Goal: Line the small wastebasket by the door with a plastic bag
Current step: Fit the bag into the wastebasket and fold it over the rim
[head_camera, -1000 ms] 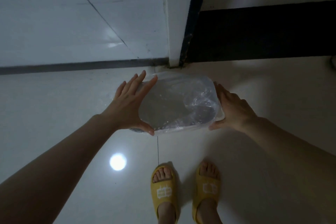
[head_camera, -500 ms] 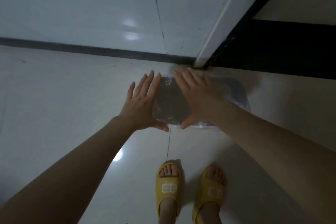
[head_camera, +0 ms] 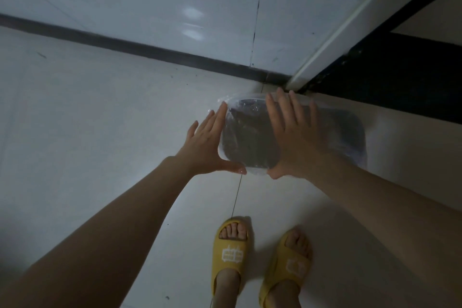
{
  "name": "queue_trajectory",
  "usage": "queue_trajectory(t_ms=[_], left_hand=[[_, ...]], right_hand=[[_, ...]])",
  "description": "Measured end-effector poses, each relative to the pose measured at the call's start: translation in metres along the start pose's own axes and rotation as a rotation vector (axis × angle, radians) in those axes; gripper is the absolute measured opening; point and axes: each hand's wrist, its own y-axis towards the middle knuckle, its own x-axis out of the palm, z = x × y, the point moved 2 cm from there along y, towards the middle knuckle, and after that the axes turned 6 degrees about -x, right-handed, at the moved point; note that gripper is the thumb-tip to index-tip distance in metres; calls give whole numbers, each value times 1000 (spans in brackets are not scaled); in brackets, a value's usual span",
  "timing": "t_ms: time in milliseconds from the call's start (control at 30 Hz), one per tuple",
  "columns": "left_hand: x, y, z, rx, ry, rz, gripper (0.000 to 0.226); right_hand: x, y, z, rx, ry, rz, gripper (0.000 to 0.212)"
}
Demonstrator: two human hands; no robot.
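The small wastebasket (head_camera: 347, 132) stood on the floor (head_camera: 100, 120) by the door frame (head_camera: 332, 45), covered by a clear plastic bag (head_camera: 246, 137), with the left hand (head_camera: 207, 147) and right hand (head_camera: 297, 142) spread flat against it, fingers unclenched.

The small dark wastebasket (head_camera: 250, 142) stands on the floor beside the door frame, with a clear plastic bag (head_camera: 350, 137) spread over its opening.
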Motion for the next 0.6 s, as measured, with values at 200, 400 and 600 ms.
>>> queue_trajectory(t_ms=[200,400,600], left_hand=[[1,13,2,18,1,-8,143],[4,10,1,0,117,34,141],[-28,-13,9,98,253,140,150]], right_hand=[[13,3,2,16,9,75,138],[6,1,6,-26,41,58,146],[-14,-38,45,51,197,-35,160]])
